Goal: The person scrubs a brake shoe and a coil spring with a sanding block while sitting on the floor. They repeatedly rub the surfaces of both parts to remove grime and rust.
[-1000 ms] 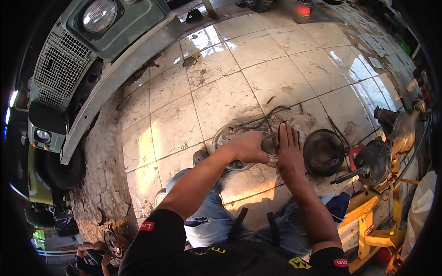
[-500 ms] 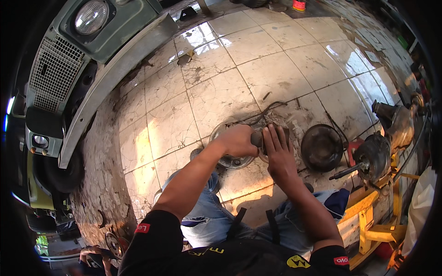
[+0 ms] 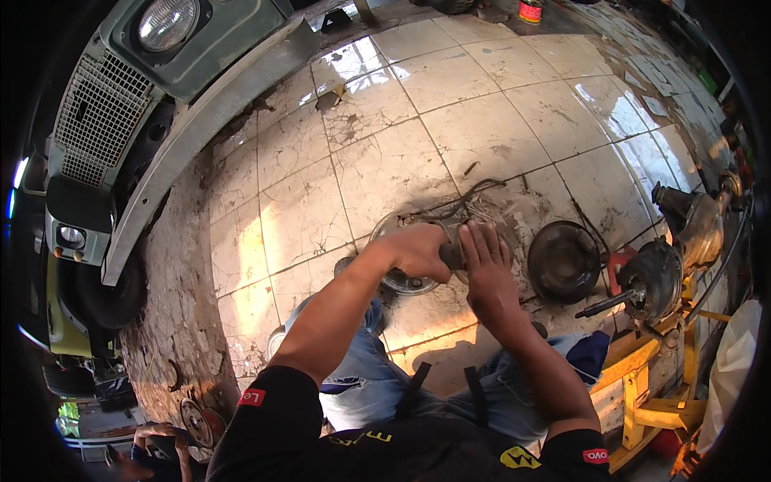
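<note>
My left hand (image 3: pixel 419 252) is closed round a dark, grey-brown piece (image 3: pixel 452 256) with a rounded end, whose kind I cannot make out. Against the same piece lies my right hand (image 3: pixel 490 261), its fingers long and close together over the top; the thumb is hidden. Both hands are low over the floor between my knees. Beneath the left hand sits a round metal drum or dish (image 3: pixel 405 283), partly covered by the hand and wrist. A dark round pan-like part (image 3: pixel 564 261) rests on the tiles to the right of my right hand.
A dark cable (image 3: pixel 474 191) curls beyond my hands on the tiled floor (image 3: pixel 385 165). At right, an axle-like assembly (image 3: pixel 654 281) with a protruding shaft rests by a yellow metal stand (image 3: pixel 637 394). A green vehicle's metal bumper (image 3: pixel 205 120) spans the left. Another person's arm (image 3: pixel 161 434) shows at lower left.
The view has shifted slightly. My right fingers have drawn a little toward me over the dark piece; the left hand keeps its hold.
</note>
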The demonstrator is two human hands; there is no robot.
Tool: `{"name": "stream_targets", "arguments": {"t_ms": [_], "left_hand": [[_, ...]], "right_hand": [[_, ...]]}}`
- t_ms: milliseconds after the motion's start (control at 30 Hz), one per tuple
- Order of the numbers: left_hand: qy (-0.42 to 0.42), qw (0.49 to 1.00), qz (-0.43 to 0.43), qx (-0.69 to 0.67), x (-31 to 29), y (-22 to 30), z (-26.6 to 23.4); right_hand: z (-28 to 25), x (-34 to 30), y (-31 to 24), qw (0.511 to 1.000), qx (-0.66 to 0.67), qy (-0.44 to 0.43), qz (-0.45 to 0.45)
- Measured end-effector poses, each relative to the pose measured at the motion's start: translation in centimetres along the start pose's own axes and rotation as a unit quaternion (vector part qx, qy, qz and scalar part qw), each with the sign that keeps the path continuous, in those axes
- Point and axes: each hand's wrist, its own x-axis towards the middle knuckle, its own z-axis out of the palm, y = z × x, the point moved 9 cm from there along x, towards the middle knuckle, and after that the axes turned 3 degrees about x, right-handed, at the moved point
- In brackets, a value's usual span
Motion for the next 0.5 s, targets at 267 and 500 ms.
{"name": "stream_targets", "arguments": {"t_ms": [267,500], "left_hand": [[0.057,0.997,-0.007,-0.045,1.1,-1.1,-0.2],[0.059,0.993,-0.023,-0.1,1.5,-0.8,0.5]], "right_hand": [[0.4,0.3,0.3,0.999,-0.033,0.001,0.019],[-1.0,1.3,2.3,0.997,0.02,0.069,0.033]]}}
